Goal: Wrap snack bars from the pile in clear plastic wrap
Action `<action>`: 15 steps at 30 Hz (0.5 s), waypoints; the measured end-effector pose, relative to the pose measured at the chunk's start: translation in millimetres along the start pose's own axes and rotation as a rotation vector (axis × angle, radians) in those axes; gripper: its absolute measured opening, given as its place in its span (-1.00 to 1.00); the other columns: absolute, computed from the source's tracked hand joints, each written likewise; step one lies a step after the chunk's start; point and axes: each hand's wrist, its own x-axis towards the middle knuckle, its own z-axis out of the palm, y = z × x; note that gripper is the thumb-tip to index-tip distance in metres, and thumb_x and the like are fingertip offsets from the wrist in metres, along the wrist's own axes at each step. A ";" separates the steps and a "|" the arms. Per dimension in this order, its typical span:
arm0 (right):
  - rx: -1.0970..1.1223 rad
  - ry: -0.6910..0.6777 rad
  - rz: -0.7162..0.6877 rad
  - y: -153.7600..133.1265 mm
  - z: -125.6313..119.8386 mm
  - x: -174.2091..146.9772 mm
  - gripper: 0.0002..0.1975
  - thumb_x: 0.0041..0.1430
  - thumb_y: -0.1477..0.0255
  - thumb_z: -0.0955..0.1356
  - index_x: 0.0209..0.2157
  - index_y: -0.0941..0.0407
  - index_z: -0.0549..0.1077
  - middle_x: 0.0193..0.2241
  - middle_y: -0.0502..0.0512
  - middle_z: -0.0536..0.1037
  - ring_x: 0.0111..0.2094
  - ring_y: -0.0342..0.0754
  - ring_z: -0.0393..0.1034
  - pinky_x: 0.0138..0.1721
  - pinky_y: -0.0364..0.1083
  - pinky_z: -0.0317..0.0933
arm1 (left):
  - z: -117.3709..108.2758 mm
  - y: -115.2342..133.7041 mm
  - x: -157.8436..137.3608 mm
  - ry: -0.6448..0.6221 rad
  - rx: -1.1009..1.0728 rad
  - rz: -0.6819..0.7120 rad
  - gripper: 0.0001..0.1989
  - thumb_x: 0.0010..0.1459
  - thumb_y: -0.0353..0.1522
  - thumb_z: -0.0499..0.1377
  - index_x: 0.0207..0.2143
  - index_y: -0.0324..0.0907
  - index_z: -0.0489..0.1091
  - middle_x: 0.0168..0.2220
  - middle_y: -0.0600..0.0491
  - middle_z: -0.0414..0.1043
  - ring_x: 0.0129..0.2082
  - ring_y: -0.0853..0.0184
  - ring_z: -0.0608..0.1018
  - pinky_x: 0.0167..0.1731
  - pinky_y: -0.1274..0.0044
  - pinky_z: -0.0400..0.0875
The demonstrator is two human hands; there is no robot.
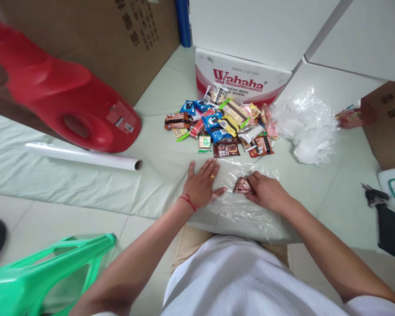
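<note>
A clear plastic bag (237,215) lies flat on the pale green cloth in front of me. My left hand (200,182) rests spread on the bag's left side, fingers stretched out. On the bag, my right hand (265,191) has its fingers closed on a brown wrapped snack (242,185); part of the wrapper is hidden by the fingers. Just beyond both hands spreads a heap of small wrapped snacks (229,125) in blue, yellow, red and brown. A brown cocoa packet (226,150) lies at the heap's near edge.
Behind the heap stands a Wahaha carton (240,74). Crumpled clear bags (311,127) lie to the right, with a black phone (389,230) and keys (375,193) farther over. At left are a red jug (72,101), a white roll (85,157) and a green stool (52,272).
</note>
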 end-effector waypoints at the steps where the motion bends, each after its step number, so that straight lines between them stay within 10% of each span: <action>1: -0.007 -0.007 -0.002 0.7 -0.7 -0.2 -0.62 0.35 0.26 0.36 0.10 0.15 0.44 0.01 0.24 0.50 -0.08 0.10 0.50 -0.28 -0.06 0.19 | -0.3 0.2 0.1 -0.002 0.001 -0.002 -0.25 0.42 0.00 -0.04 0.51 -0.18 0.06 0.54 -0.16 -0.05 0.53 -0.01 0.11 0.46 -0.14 -0.27; 15: -0.043 0.050 -0.025 11.4 2.3 -10.2 -0.71 0.26 0.31 0.34 -0.05 0.16 0.44 -0.09 0.22 0.51 -0.22 0.05 0.48 -0.34 -0.07 0.09 | -1.1 1.0 -1.1 0.010 -0.002 0.001 -0.16 0.41 0.11 -0.05 0.52 -0.20 0.03 0.54 -0.18 -0.05 0.54 -0.02 0.09 0.45 -0.16 -0.26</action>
